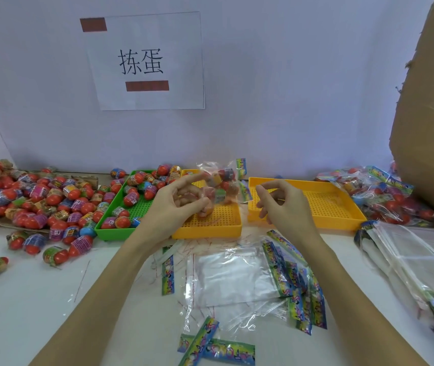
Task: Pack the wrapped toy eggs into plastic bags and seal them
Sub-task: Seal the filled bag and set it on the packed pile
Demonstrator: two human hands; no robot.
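Observation:
My left hand point(176, 204) holds up a clear plastic bag point(221, 183) with several wrapped toy eggs inside, above the left yellow tray point(210, 225). The bag carries a colourful printed header strip at its upper right. My right hand point(279, 202) hovers just right of the bag, fingers curled and apart, with nothing clearly in it. Loose wrapped eggs point(39, 202), red with coloured wrappers, lie heaped at the left and fill the green tray point(110, 228). Empty bags point(237, 278) with printed headers lie flat in front of me.
A second yellow tray point(342, 215) stands to the right. Packed bags point(385, 199) are piled at the far right beside a cardboard box point(429, 114). A stack of empty bags point(416, 260) lies at right. A paper sign point(144, 62) hangs on the wall.

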